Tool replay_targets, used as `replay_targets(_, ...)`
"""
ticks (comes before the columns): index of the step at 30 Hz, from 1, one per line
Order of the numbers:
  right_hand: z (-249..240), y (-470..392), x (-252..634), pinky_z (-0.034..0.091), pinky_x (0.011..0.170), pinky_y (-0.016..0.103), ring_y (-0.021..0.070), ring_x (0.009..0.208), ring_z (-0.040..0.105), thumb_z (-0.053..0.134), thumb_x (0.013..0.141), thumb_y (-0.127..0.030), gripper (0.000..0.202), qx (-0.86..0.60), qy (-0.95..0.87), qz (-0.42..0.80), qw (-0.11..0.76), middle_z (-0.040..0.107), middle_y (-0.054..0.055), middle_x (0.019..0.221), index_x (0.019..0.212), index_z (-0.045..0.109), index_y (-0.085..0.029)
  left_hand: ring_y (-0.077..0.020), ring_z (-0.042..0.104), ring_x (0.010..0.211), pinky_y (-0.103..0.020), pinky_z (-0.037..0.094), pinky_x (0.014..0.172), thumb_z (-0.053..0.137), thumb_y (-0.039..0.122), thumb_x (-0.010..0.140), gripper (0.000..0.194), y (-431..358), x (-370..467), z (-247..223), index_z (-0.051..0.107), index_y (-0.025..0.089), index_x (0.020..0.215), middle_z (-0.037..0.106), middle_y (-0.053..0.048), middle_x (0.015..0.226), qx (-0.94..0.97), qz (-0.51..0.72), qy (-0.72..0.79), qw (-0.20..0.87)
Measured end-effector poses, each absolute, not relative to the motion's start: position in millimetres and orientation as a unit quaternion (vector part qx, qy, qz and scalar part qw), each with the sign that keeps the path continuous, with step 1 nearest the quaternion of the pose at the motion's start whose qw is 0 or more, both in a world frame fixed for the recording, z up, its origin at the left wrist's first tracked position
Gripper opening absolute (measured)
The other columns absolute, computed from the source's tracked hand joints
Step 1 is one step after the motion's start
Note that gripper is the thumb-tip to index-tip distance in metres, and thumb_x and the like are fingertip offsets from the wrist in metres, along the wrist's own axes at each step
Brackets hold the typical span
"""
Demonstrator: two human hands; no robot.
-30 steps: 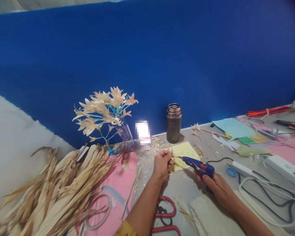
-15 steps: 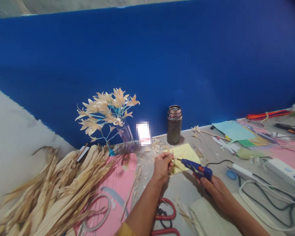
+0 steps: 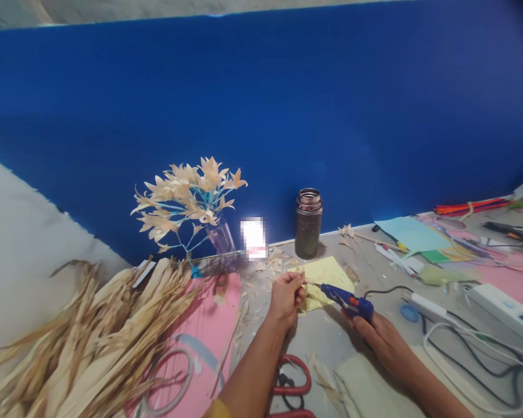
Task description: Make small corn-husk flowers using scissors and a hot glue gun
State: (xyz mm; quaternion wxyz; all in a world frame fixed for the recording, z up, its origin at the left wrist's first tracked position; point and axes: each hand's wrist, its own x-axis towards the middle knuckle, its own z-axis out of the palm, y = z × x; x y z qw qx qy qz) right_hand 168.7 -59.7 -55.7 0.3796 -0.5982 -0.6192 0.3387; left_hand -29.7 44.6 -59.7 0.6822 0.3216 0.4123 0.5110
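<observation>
My left hand (image 3: pixel 286 295) is closed in a pinch over the yellow paper (image 3: pixel 326 274); a tiny pale piece shows at its fingertips, too small to name. My right hand (image 3: pixel 377 334) grips a blue glue gun (image 3: pixel 346 301) whose nozzle points left, at or very near the left fingertips. Whether the nozzle touches the piece I cannot tell. Pale husk scraps (image 3: pixel 276 259) lie around the paper. Red-handled scissors (image 3: pixel 294 374) are beside my left forearm.
A dark open bottle (image 3: pixel 308 223) stands against the blue wall. Husk flowers (image 3: pixel 192 194) rise from a clear vase (image 3: pixel 222 237) at left. Dried husks (image 3: pixel 91 342) cover the left side. Cables and a white power strip (image 3: pixel 503 307) lie at right.
The view has shifted very slightly. Both hands and the glue gun keep nearly the same pose, with the nozzle still by the left fingertips.
</observation>
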Motion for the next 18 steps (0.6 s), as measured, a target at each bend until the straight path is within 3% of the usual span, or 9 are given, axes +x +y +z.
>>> replay_targets(8, -57, -62, 169, 0.054, 0.079, 0.037, 0.0291, 0.088, 0.068, 0.043, 0.094, -0.054, 0.049, -0.584, -0.640, 0.333, 0.372, 0.076, 0.011, 0.095, 0.100, 0.072, -0.015, -0.0022, 0.036, 0.036, -0.017, 0.019, 0.038, 0.089, 0.045, 0.055, 0.045, 45, -30, -61, 0.058, 0.014, 0.065, 0.051, 0.005, 0.047, 0.308, 0.504, 0.409, 0.695)
replay_targets(13, -62, -56, 170, 0.051, 0.086, 0.037, 0.0300, 0.098, 0.067, 0.042, 0.096, -0.049, 0.045, -0.615, -0.676, 0.247, 0.322, 0.074, 0.013, 0.108, 0.112, 0.068, -0.017, -0.0025, 0.035, 0.038, -0.017, 0.019, 0.039, 0.088, 0.043, 0.055, 0.043, 45, -33, -55, 0.058, 0.015, 0.067, 0.051, 0.005, 0.048, 0.313, 0.505, 0.391, 0.703)
replay_targets(18, -67, -50, 176, 0.048, 0.087, 0.040, 0.0314, 0.101, 0.064, 0.050, 0.093, -0.042, 0.034, -0.643, -0.703, 0.165, 0.254, 0.072, 0.015, 0.108, 0.107, 0.070, -0.019, -0.0031, 0.035, 0.039, -0.018, 0.020, 0.040, 0.086, 0.045, 0.059, 0.042, 43, -36, -45, 0.057, 0.015, 0.066, 0.050, 0.005, 0.047, 0.348, 0.510, 0.375, 0.691)
